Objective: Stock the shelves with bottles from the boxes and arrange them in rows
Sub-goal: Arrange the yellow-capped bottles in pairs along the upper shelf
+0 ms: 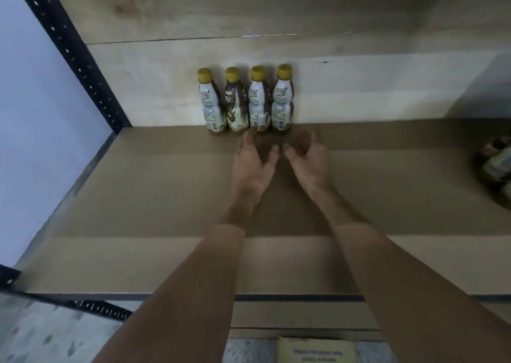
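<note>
My left hand (253,163) lies low over the shelf (138,197) with its fingers nearly straight and nothing in it. Its tips are just short of the foot of the 3rd bottle from the left. My right hand (307,155) is close beside it, palm turned inward, fingers loosely curled around air - no bottle in that one either.

Just beyond both hands stands the row of 4 bottles (259,103), yellow caps up, shoulder to shoulder and backed against the wooden back wall (359,92). The labels do not all face the same way; the 2nd from the left shows its brown side.

I judge this as the end of a placing step - the row is set and my hands are free. Next I need more stock. The row can grow to the right, where the shelf is bare along the wall, or a 2nd row can start in front.

Far to the right is a blurred cluster (495,166) that may be more bottles; I cannot tell. At the near edge lies a printed card (315,351), and the black upright (69,45) frames the left side.
</note>
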